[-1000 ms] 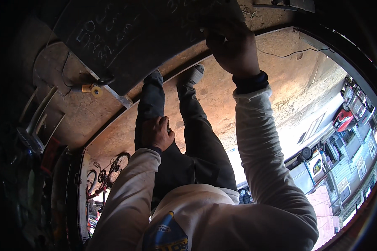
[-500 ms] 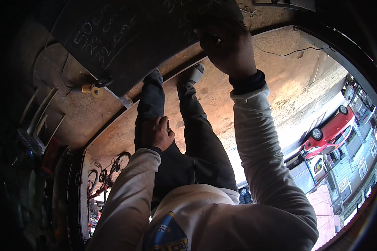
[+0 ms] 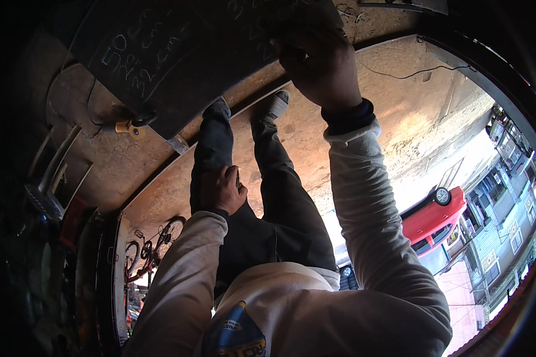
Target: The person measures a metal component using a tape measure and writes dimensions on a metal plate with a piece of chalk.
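A dark board or metal sheet [image 3: 184, 77] with pale chalk-like handwriting fills the top of the view. Over its right part my right hand [image 3: 321, 68] is held closed, thumb and fingers pinched close to the surface. Shadow hides its fingertips, so what they hold cannot be made out. My left hand [image 3: 223, 189] rests on my left thigh, its fingers curled. A small dark thing shows between thumb and fingers there, too little of it to name.
Left of the board's lower corner lies a yellow and dark tool [image 3: 131, 128] by a cord. Curved metal pieces [image 3: 59, 172] stand at far left, a bicycle [image 3: 155, 247] below. A thin cable [image 3: 411, 77] crosses the ground at right; a red car [image 3: 438, 220] is on the street.
My right hand has shifted slightly left along the board. My left hand stays on the thigh. The red car outside has moved down and left in the view.
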A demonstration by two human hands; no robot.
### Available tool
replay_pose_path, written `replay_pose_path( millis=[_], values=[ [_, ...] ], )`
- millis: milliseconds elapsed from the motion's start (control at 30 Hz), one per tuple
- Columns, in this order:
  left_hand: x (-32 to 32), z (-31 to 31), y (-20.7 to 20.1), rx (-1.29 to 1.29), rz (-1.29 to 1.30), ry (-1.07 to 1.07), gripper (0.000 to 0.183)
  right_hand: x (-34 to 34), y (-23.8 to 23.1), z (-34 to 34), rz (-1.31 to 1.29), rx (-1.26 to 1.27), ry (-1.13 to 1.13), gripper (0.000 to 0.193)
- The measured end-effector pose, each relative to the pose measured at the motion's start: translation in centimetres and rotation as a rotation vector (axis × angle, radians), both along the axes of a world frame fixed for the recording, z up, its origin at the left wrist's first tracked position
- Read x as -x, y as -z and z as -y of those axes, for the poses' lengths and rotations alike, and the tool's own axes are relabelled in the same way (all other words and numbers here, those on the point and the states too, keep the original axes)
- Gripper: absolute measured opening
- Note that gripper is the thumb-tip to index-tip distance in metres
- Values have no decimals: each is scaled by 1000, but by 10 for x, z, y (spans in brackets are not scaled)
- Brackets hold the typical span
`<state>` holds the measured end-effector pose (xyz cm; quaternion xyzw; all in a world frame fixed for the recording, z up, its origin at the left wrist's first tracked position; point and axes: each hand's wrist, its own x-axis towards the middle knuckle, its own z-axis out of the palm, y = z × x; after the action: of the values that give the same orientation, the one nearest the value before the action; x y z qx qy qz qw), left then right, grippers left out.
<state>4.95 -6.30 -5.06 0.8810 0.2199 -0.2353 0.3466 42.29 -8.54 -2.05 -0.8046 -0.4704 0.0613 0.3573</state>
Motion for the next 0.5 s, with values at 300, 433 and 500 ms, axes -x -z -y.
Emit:
replay_pose_path(
  millis=[300,433,500],
  values=[
    [0,0,2,32,-13,-26,46,-2,-2,0,3,-32,-44,14],
    [-3,-2,-1,21,-33,-12,46,-1,-8,0,-36,-5,7,14],
    [-3,-3,-1,14,-31,-5,45,-1,-10,-1,-67,26,13,16]
  ],
)
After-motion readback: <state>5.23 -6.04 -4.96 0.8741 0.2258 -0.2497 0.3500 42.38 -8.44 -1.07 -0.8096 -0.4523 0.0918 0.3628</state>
